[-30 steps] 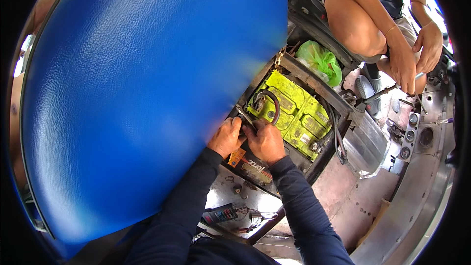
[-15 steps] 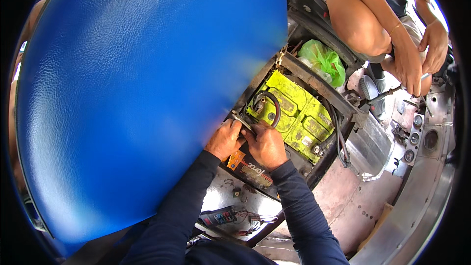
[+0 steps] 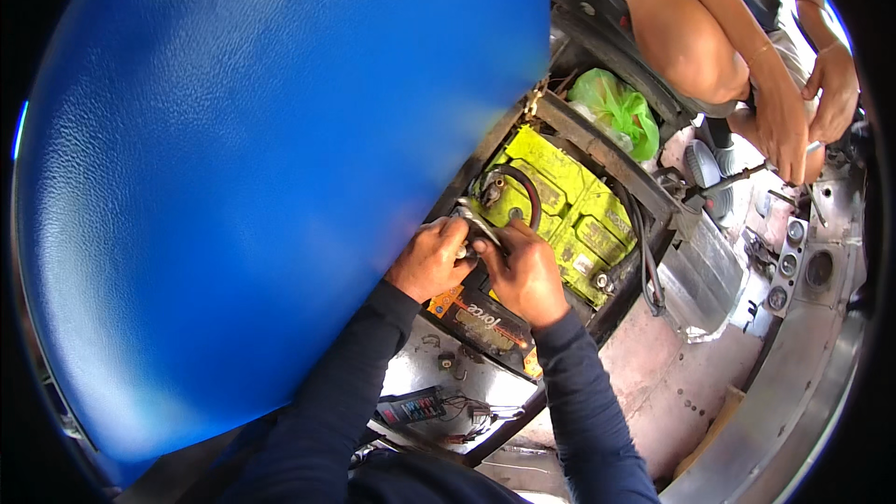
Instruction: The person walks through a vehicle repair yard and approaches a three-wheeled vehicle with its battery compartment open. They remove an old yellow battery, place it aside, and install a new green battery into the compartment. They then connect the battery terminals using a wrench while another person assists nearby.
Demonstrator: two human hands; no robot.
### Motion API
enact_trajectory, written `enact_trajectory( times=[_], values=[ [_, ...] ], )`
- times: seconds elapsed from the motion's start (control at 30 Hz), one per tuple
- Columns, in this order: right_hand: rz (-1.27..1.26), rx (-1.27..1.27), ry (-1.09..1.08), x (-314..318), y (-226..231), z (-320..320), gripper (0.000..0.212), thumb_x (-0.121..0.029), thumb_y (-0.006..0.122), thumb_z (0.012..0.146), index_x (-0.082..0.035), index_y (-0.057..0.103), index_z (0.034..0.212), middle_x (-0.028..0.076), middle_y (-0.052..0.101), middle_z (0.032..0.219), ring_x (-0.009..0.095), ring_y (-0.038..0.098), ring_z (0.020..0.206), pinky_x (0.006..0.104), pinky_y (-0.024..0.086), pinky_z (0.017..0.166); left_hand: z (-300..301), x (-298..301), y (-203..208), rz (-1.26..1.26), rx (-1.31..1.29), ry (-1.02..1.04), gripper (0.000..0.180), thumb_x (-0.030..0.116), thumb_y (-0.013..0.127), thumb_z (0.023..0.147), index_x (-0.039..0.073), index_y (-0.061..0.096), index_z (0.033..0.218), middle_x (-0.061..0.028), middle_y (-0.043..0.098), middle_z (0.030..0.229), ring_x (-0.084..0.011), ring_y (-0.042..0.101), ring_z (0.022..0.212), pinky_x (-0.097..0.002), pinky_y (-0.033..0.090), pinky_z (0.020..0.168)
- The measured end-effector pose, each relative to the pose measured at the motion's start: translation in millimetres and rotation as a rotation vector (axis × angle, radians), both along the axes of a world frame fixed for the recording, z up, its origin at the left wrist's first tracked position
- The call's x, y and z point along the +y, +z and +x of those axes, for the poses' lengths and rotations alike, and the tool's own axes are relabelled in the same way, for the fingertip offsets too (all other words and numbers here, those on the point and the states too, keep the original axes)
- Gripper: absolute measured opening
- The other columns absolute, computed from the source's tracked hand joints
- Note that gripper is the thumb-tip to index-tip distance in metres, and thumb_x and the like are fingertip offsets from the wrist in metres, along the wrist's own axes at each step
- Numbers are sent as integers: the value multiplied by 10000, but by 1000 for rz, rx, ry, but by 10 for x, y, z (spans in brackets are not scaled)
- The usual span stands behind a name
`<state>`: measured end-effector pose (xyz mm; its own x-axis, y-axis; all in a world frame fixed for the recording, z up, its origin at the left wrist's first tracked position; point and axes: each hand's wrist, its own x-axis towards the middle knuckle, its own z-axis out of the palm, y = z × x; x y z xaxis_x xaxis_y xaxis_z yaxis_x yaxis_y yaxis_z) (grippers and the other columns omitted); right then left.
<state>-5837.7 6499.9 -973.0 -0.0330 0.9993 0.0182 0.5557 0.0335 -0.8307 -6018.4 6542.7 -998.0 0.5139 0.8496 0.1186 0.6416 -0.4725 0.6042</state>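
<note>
Both my hands work close together over the near left edge of a dusty yellow-green-topped car battery (image 3: 583,215). My right hand (image 3: 527,275) is closed around a slim silver metal tool (image 3: 479,221); its exact kind is not clear. My left hand (image 3: 431,259) is closed right beside it, fingers curled at the tool's near side, and what it grips is mostly hidden. A thick dark cable (image 3: 530,191) loops over the battery top next to the tool. Below my hands shows the battery's dark front with a printed label (image 3: 481,322).
A large blue padded seat (image 3: 252,177) stands raised at left. A metal frame (image 3: 597,135) surrounds the battery. Beyond it lies a green plastic bag (image 3: 616,112). Another person (image 3: 691,37) crouches at far right near a lever. A small meter-like device (image 3: 411,408) with wires lies near me.
My hands have shifted slightly, the right one a little to the right and nearer me. More of the silver tool shows between them. The other person stays crouched.
</note>
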Motion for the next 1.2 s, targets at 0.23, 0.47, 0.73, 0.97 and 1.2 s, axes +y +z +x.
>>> enact_trajectory(
  times=[0.23, 0.47, 0.73, 0.97, 1.2],
  values=[
    [-81, -66, 241, 124, 88, 366, 430, -407, 691, 960, 17, 692, 887, 225, 624, 902, 434, 628, 868, 514, 502, 764, 264, -508, 176, -149, 25, 291, 399, 323, 865, 798, 59, 621, 971, -171, 724, 815, -398, 720, 748, -482, 579, 654],
    [-62, -296, 429, 570, 165, 935, 259, -159, 738, 790, 22, 697, 971, 219, 672, 964, 425, 663, 931, 480, 539, 836, 743, -700, -94, -1014, -605, 205, 414, 207, 689, 966, -50, 527, 1247, -161, 685, 1078, -237, 722, 898, -376, 579, 737],
    [119, -329, 71, 271, 123, 863, 172, -95, 713, 859, -22, 665, 1007, 159, 652, 1013, 405, 681, 909, 465, 552, 788, 871, -357, -221, -285, -219, 165, 278, 245, 753, 916, -3, 634, 957, -265, 714, 825, -472, 705, 813, -552, 557, 719],
    [-55, 31, -640, -1241, 26, 618, 221, -137, 687, 931, 33, 672, 1072, 243, 717, 956, 365, 730, 877, 412, 564, 786, 990, -281, -180, -191, 34, 241, 447, 445, 823, 862, 17, 701, 911, -231, 734, 826, -447, 713, 775, -522, 563, 702],
    [-398, 97, -696, -3020, -12, 284, 262, -176, 690, 959, 38, 682, 1110, 232, 739, 905, 320, 743, 822, 412, 566, 748, 561, -274, -252, -590, -213, 85, 387, 374, 810, 904, -10, 758, 911, -204, 761, 862, -306, 753, 808, -410, 572, 770]
  ],
)
